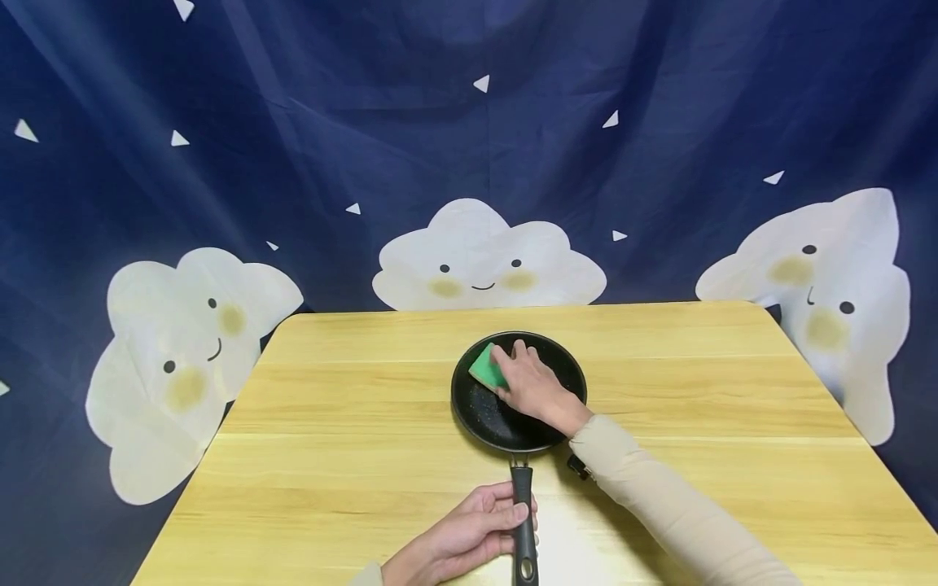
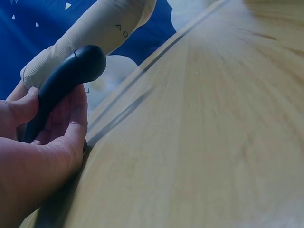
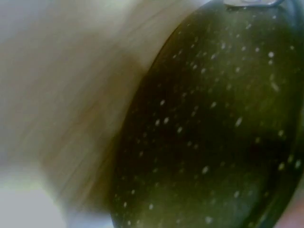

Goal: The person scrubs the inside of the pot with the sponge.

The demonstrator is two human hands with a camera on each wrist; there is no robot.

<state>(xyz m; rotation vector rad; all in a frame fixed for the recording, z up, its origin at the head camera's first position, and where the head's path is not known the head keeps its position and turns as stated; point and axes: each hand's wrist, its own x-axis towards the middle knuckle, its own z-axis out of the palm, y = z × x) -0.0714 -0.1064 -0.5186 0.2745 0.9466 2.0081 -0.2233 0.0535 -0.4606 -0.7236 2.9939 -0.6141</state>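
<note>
A black frying pan (image 1: 489,419) is near the middle of the table, its handle towards me. My left hand (image 1: 472,525) grips the black handle (image 1: 523,488), thumb on top and fingers underneath; the left wrist view shows the curved handle (image 2: 66,73) in that hand (image 2: 42,156). Reaching into the pan, my right hand (image 1: 538,387) holds a green sponge (image 1: 484,368) against the pan's far left inner side. Part of the sponge is hidden under the fingers. Pale specks dot the pan's dark surface (image 3: 199,123) in the right wrist view, where the sponge does not show.
The light wooden table (image 1: 330,456) spreads out on both sides of the pan. Behind it hangs a dark blue curtain (image 1: 410,122) with white clouds. The right sleeve (image 1: 659,496) crosses the table's right front.
</note>
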